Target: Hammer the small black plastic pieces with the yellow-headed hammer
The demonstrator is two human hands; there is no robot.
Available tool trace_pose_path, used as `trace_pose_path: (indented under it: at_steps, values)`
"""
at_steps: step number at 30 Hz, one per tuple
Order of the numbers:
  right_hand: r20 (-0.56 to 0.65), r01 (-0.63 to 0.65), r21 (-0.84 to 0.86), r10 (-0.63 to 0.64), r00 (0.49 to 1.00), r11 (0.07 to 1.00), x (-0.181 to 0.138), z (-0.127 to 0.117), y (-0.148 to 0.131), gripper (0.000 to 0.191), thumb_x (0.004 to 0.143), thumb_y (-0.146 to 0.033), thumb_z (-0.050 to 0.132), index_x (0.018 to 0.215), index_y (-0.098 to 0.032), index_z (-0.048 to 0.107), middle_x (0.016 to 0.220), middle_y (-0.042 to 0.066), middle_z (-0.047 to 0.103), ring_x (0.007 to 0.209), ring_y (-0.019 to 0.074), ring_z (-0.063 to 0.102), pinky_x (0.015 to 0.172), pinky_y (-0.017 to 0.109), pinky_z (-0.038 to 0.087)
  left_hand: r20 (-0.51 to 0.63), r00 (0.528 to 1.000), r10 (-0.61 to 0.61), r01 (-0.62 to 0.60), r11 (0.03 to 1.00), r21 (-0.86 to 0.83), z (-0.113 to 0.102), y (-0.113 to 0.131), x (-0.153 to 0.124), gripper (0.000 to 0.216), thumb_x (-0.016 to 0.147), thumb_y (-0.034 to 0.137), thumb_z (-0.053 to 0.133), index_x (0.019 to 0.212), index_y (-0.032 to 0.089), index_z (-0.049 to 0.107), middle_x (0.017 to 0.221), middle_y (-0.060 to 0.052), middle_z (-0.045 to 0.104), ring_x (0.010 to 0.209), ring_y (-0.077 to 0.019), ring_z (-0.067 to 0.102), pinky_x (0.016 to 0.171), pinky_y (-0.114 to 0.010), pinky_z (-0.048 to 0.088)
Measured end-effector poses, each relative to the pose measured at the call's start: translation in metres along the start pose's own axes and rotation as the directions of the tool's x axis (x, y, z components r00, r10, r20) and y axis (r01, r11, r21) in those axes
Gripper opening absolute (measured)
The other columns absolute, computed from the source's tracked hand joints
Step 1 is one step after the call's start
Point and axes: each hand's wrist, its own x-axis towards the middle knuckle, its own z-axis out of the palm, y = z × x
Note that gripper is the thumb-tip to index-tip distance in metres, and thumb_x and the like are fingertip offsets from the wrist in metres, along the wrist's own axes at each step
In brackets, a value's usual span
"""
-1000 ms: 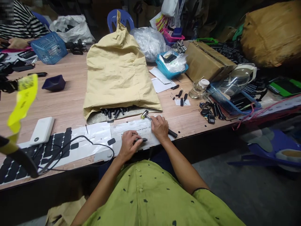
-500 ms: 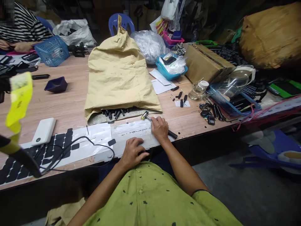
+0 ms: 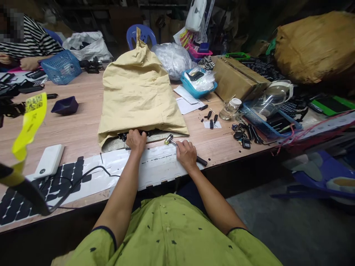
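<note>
My right hand (image 3: pixel 187 154) is closed around a small hammer (image 3: pixel 168 139) with a yellowish striking face. Its black handle end sticks out past my palm, and the hammer lies low over the white board (image 3: pixel 158 166). At the mouth of a large beige cloth bag (image 3: pixel 141 99), my left hand (image 3: pixel 136 141) is bent over the small black parts (image 3: pixel 122 137) there. The fingers of that hand are curled downward and their tips are hidden, so what they grip does not show.
A white power bank (image 3: pixel 49 160) with a black cable lies to the left. Farther right are loose black pieces (image 3: pixel 211 124), a glass jar (image 3: pixel 230 109) and a blue basket (image 3: pixel 271 125). Across the table, back left, a person in striped sleeves sits near another blue basket (image 3: pixel 61 68).
My left hand has moved forward from the table's front edge to the black parts at the bag mouth. My right hand stays on the hammer. The view has shifted slightly.
</note>
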Motion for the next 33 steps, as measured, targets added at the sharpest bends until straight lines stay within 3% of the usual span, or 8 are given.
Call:
trace_pose_path:
  at_steps: [3, 11, 19, 28, 33]
  values:
    - [0.004, 0.003, -0.002, -0.003, 1.0, 1.0, 0.0, -0.001, -0.001, 0.027, 0.099, -0.024, 0.052, 0.117, -0.025, 0.072, 0.095, 0.008, 0.061, 0.09, 0.0239, 0.047, 0.074, 0.033, 0.031, 0.016, 1.0, 0.016, -0.016, 1.0, 0.004, 0.0, -0.004, 0.001, 0.024, 0.087, 0.032, 0.061, 0.1, 0.017, 0.075, 0.115, -0.016, 0.067, 0.112, -0.0368, 0.062, 0.091, -0.047, 0.052]
    - [0.01, -0.011, 0.004, 0.011, 1.0, 1.0, 0.001, -0.002, -0.002, 0.027, 0.099, -0.024, 0.052, 0.117, -0.025, 0.072, 0.096, 0.009, 0.063, 0.091, 0.0242, 0.048, 0.074, 0.033, 0.031, -0.055, 0.978, 0.203, -0.205, 0.979, -0.018, 0.008, -0.027, -0.008, 0.019, 0.082, 0.025, 0.066, 0.098, 0.022, 0.075, 0.113, -0.013, 0.063, 0.115, -0.0356, 0.055, 0.099, -0.049, 0.046]
    - [0.015, -0.013, 0.015, 0.013, 1.0, 1.0, 0.001, -0.001, -0.002, 0.028, 0.099, -0.024, 0.051, 0.119, -0.025, 0.071, 0.098, 0.009, 0.062, 0.093, 0.0245, 0.047, 0.075, 0.033, 0.032, -0.078, 0.968, 0.24, -0.242, 0.97, -0.021, 0.006, -0.042, -0.014, 0.024, 0.086, 0.03, 0.064, 0.105, 0.021, 0.076, 0.113, -0.014, 0.063, 0.114, -0.0362, 0.053, 0.099, -0.05, 0.043]
    - [0.035, -0.022, 0.002, 0.022, 0.999, 1.0, 0.002, -0.003, -0.004, 0.029, 0.099, -0.025, 0.05, 0.12, -0.025, 0.071, 0.098, 0.009, 0.062, 0.093, 0.0245, 0.047, 0.074, 0.033, 0.031, -0.041, 0.973, 0.228, -0.229, 0.974, 0.0, 0.006, -0.029, -0.007, 0.019, 0.081, 0.025, 0.067, 0.097, 0.022, 0.077, 0.111, -0.014, 0.063, 0.115, -0.0369, 0.054, 0.099, -0.051, 0.044]
    - [0.043, -0.026, 0.002, 0.025, 0.999, 1.0, 0.002, -0.004, -0.005, 0.029, 0.1, -0.026, 0.049, 0.119, -0.025, 0.071, 0.098, 0.009, 0.062, 0.094, 0.0247, 0.047, 0.074, 0.033, 0.031, -0.031, 0.963, 0.266, -0.268, 0.962, -0.047, 0.0, -0.043, -0.027, 0.016, 0.082, 0.029, 0.069, 0.095, 0.024, 0.077, 0.106, -0.011, 0.07, 0.109, -0.0362, 0.057, 0.095, -0.05, 0.044]
